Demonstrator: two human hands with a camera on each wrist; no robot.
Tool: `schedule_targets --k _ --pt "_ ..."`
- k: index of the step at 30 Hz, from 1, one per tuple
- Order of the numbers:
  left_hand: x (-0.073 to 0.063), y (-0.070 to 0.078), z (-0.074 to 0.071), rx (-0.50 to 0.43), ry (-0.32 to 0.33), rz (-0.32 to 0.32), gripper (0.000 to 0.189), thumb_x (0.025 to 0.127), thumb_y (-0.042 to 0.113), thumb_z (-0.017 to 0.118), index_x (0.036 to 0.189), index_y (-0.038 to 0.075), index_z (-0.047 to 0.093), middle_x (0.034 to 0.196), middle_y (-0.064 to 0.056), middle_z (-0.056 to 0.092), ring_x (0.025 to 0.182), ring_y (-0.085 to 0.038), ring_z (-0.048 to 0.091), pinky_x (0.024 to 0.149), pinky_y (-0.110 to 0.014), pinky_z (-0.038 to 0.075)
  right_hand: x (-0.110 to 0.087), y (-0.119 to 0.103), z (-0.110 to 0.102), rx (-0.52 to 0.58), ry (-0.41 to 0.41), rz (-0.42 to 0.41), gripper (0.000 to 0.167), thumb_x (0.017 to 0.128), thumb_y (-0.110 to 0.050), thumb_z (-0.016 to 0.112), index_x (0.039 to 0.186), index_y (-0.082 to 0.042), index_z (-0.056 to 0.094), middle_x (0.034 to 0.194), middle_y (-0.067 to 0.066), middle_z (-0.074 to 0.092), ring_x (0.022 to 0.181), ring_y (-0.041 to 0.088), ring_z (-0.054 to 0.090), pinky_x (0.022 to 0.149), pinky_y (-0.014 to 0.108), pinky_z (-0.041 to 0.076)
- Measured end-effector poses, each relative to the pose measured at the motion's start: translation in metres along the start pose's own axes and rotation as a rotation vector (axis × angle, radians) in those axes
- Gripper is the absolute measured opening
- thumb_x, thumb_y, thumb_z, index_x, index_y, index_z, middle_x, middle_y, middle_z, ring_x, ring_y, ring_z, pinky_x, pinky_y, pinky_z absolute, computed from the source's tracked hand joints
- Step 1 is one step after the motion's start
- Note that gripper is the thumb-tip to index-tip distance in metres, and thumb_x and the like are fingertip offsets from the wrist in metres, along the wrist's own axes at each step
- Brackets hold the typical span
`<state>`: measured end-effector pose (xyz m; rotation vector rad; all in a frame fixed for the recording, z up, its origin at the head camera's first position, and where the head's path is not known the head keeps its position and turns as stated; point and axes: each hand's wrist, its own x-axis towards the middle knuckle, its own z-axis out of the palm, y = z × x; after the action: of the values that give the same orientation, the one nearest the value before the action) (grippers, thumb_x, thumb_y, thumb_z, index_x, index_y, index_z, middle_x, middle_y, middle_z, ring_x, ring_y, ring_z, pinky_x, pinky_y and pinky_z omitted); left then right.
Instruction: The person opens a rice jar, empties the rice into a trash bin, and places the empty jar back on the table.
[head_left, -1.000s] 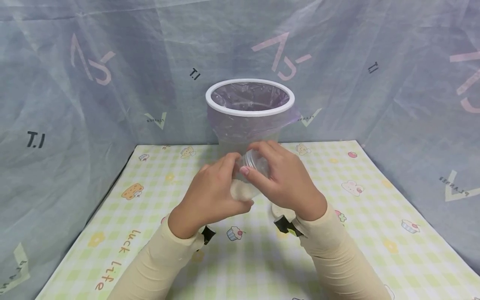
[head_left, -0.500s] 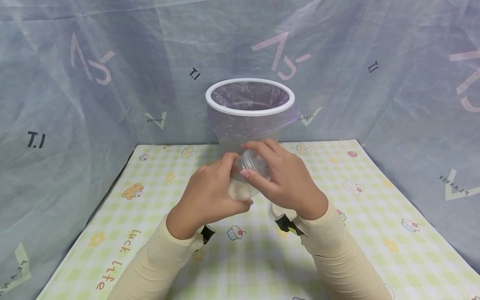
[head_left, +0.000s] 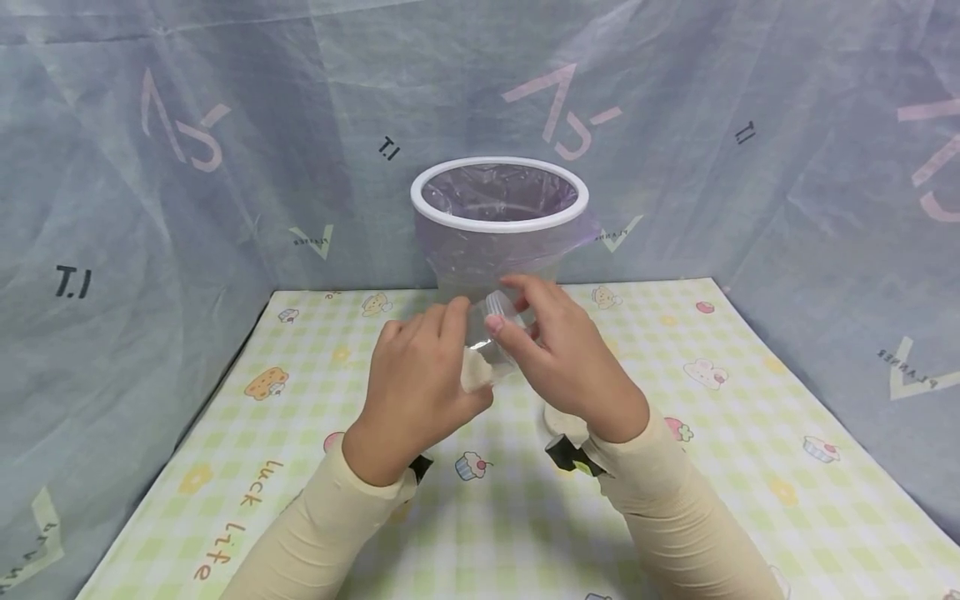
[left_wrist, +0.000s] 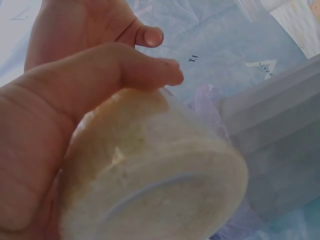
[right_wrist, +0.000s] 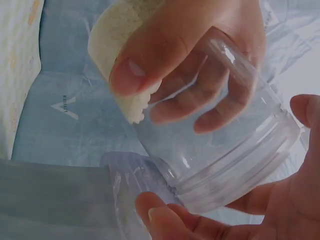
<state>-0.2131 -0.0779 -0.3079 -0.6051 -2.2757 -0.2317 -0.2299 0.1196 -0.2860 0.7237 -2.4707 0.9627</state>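
Note:
A clear plastic jar (head_left: pixel 482 333), partly filled with pale cream grainy stuff (right_wrist: pixel 116 42), is held tilted above the table. My left hand (head_left: pixel 416 375) grips the jar's body, thumb on the near side and fingers curled round behind it. The threaded end of the jar faces my right hand (head_left: pixel 573 354). In the right wrist view the fingers (right_wrist: pixel 152 212) of that hand curve loosely about this end, and gaps show between them and the plastic. Whether any fingertip touches it is hard to tell. The jar's base (left_wrist: pixel 175 200) fills much of the left wrist view.
A bin with a white rim (head_left: pixel 498 226) and a purplish liner stands behind my hands. Under the right wrist lies a pale round object (head_left: pixel 561 422), partly hidden. The green checked tablecloth (head_left: pixel 322 500) covers the table, and grey-blue curtains (head_left: pixel 300 125) enclose it.
My right hand's fingers have spread from the jar's threaded end, which they held more closely before. My left hand has turned and risen slightly with the jar, and the grainy stuff has shifted.

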Motion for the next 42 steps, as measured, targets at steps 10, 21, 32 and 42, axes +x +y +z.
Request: schedule_targets --k 10,21,32,42 --pt "0.000 0.004 0.001 0.028 0.037 0.012 0.085 0.054 0.036 0.088 0.126 0.006 0.055 0.096 -0.004 0.065 0.074 -0.024 0.063 0.063 -0.040 0.041 0.001 0.000 0.004 -0.060 -0.004 0.027 0.054 0.104 -0.057 0.047 0.136 -0.015 0.057 0.102 -0.001 0.057 0.082 0.017 0.054 0.075 0.036 0.047" --pt "-0.001 0.000 -0.005 -0.077 -0.053 0.004 0.086 0.059 0.040 0.088 0.129 0.006 0.054 0.092 -0.001 0.061 0.076 -0.020 0.062 0.063 -0.037 0.039 0.000 0.001 0.003 -0.089 0.026 -0.024 0.045 0.103 -0.052 0.051 0.128 -0.015 0.060 0.101 0.001 0.057 0.080 0.016 0.053 0.072 0.035 0.046" --pt "0.000 -0.003 -0.004 -0.183 -0.069 0.005 0.084 0.059 0.041 0.089 0.128 0.006 0.055 0.101 0.001 0.064 0.083 -0.016 0.061 0.066 -0.036 0.043 -0.001 0.004 0.004 -0.125 0.095 -0.121 0.041 0.100 -0.048 0.055 0.123 -0.015 0.061 0.104 -0.001 0.060 0.085 0.018 0.057 0.074 0.035 0.049" --pt "0.002 -0.007 -0.005 -0.315 -0.143 -0.011 0.079 0.060 0.040 0.089 0.124 0.012 0.053 0.095 0.004 0.059 0.076 -0.013 0.052 0.069 -0.035 0.043 -0.002 0.005 0.002 -0.146 0.121 -0.174 0.041 0.098 -0.048 0.057 0.122 -0.014 0.062 0.106 -0.002 0.061 0.084 0.014 0.054 0.070 0.034 0.047"
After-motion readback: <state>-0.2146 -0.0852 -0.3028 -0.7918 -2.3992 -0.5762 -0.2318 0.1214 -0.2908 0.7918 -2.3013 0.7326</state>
